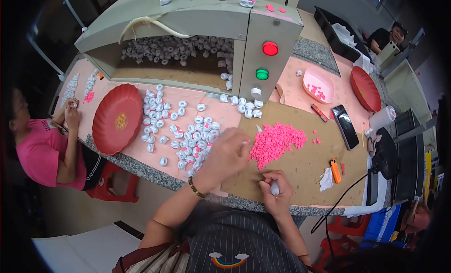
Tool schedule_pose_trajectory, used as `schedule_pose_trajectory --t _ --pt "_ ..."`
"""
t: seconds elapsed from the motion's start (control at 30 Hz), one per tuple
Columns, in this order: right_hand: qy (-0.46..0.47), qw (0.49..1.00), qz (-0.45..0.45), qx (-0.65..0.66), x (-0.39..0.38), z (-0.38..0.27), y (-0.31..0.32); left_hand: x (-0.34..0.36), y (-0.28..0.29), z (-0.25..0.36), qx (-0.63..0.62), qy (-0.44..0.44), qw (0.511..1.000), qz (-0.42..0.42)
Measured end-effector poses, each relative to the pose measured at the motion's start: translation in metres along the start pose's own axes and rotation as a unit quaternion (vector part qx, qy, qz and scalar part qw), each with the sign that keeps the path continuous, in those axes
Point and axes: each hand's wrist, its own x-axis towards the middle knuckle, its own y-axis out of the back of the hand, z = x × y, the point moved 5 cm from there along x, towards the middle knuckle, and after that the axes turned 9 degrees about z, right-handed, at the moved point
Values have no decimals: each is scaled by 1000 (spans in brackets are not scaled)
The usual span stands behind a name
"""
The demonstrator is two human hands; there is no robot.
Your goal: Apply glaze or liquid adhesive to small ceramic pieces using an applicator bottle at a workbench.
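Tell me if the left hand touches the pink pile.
Cannot tell. In the head view the left hand reaches the pink pile's edge, but no contact or gap shows plainly.

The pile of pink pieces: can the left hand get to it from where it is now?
Probably yes. The left hand is right beside the pile of pink pieces, fingertips at its edge, with only bare brown board between. The right hand is lower and does not block.

1. Just right of my left fingers (237,144) I see a bright pink heap of small pieces (275,140).
2. Left of them, white caps (188,132).
3. My right fingers (272,181) hold a white piece (275,188).
4. Further left, a red tray (117,118).
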Motion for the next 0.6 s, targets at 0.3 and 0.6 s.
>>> schedule_pose_trajectory --t 0.3,0.6 --pt "45 998 -31 22 6 1 -2 67 0 -90 313 48 941 -117" --pt "-116 979 12 170 -1 14 3 88 -2 -93 182 34 980 -73"
